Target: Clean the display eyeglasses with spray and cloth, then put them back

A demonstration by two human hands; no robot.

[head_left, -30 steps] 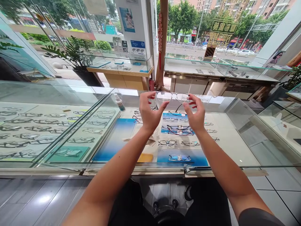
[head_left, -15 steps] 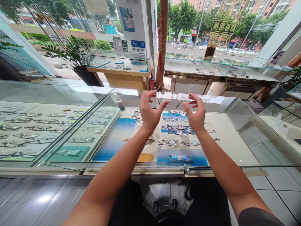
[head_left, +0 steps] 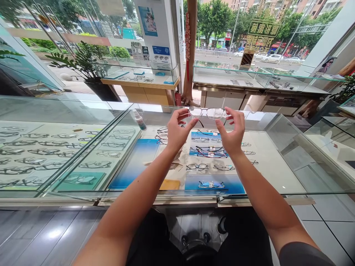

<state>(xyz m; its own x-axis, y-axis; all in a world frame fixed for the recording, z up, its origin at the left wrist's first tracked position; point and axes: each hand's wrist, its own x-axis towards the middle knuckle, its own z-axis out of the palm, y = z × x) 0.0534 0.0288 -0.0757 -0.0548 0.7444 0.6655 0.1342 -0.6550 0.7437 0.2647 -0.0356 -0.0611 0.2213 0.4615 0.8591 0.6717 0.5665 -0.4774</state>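
A pair of thin-framed eyeglasses (head_left: 204, 109) is held up above the glass counter, its lenses facing away from me. My left hand (head_left: 179, 127) grips the left end of the frame between thumb and fingers. At the other end, my right hand (head_left: 232, 131) pinches the right side the same way. One dark temple arm hangs down below the lenses. Under the glass top lie several more eyeglasses (head_left: 196, 167), some on blue mats (head_left: 191, 184).
A small white spray bottle (head_left: 139, 120) stands on the counter left of my hands. The glass display case (head_left: 291, 159) spans the front, with rows of frames (head_left: 36, 151) at left. Further cases (head_left: 230, 79) stand by the window. A stool (head_left: 198, 253) is below me.
Both hands have shifted slightly right with the eyeglasses, whose tilt has changed a little. The hanging temple arm shows farther left beneath the frame. The grip stays the same.
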